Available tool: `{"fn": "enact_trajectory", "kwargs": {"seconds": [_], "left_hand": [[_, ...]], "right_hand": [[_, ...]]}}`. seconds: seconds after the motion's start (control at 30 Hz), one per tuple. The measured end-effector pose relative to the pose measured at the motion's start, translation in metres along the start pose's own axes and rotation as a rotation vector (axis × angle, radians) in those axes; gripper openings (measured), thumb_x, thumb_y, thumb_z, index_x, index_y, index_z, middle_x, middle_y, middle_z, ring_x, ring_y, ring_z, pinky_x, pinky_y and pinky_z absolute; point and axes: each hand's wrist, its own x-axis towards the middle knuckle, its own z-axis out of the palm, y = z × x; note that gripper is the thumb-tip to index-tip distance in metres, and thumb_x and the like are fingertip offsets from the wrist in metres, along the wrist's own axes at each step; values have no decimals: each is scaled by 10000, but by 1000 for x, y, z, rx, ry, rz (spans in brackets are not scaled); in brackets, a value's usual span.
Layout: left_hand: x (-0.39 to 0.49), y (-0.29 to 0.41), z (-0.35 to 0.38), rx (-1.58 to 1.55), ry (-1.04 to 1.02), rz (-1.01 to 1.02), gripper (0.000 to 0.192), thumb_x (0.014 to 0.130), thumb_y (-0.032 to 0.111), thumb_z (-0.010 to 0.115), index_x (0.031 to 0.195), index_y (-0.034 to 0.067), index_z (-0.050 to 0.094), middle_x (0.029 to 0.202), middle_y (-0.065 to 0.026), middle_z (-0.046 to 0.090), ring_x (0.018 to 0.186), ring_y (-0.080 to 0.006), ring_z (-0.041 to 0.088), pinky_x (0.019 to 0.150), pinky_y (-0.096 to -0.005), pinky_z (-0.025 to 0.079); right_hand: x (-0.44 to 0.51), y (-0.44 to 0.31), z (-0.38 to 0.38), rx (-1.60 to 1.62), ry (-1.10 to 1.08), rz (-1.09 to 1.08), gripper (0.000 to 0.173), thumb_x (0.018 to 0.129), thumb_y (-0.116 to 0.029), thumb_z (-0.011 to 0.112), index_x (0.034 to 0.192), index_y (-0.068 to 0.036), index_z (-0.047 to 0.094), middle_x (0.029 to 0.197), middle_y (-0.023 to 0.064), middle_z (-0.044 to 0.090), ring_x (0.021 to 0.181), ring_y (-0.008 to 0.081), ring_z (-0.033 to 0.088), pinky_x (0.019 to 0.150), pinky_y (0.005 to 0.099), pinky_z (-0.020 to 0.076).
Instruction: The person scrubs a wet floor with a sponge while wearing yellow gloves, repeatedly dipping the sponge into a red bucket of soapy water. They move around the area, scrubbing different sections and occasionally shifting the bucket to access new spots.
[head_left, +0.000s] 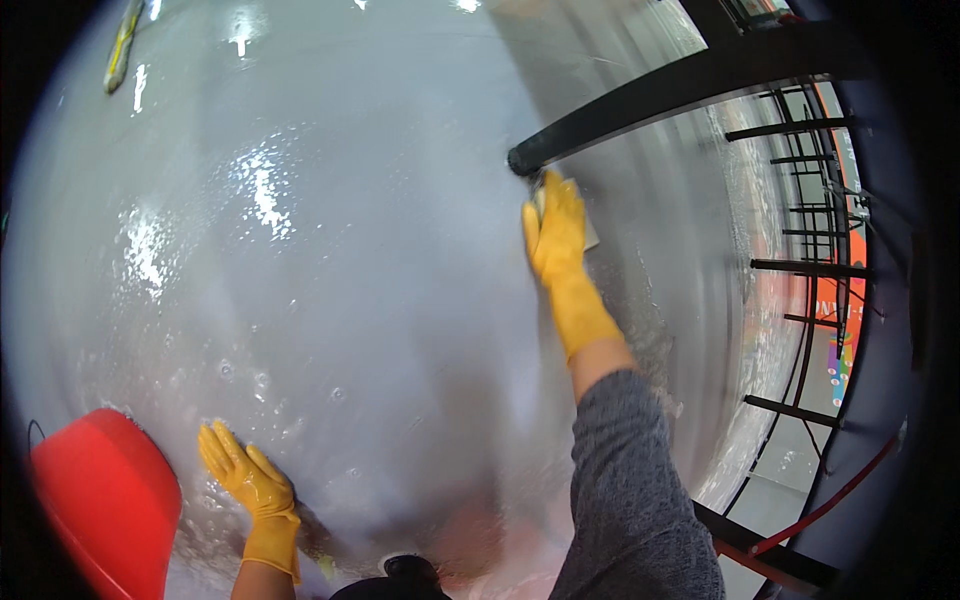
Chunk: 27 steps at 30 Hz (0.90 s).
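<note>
My right hand (556, 225), in a yellow rubber glove, presses a pale flat pad (591, 234) onto the wet grey floor (375, 225). The glove covers much of the pad. Its fingertips lie beside the foot of a thick black leg (600, 120). In a matching glove, my left hand (247, 476) rests palm down on the wet floor, holding nothing, with the thumb apart from the fingers. Just left of it stands a red plastic bucket (112, 495), cut off at the lower left; its inside is hidden.
Black metal frames with several thin legs (810, 266) line the right side. A red tube or bar (825, 495) slants at the lower right. At the top left lies a long yellow-and-dark object (122, 49). Puddles and bubbles (226, 369) spread over the floor.
</note>
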Motion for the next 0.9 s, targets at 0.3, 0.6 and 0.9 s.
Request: {"fn": "enact_trajectory", "kwargs": {"seconds": [0.3,0.6,0.9], "left_hand": [[0,-3,6,-45,91,33,593,1117,150,503,1660,-69,403,1720,-332,361,1575,-533,349,1326,-616,241],[5,-5,7,-110,193,80,615,1055,114,603,1632,-41,457,1687,-328,415,1553,-531,378,1317,-606,263],[2,-17,19,-167,233,89,585,1056,166,652,1591,-23,507,1679,-300,448,1547,-500,407,1318,-585,289]], "right_hand": [[-46,-108,52,-83,200,-174,860,1034,-491,669,1670,23,402,1730,247,417,1622,475,322,1356,602,161],[-102,-214,6,298,-44,-572,624,960,-298,760,1526,-100,586,1624,132,560,1552,371,460,1286,555,357],[-245,-176,11,-376,-34,-54,650,1078,-353,608,1619,-16,479,1701,192,458,1601,386,383,1342,510,283]]}}
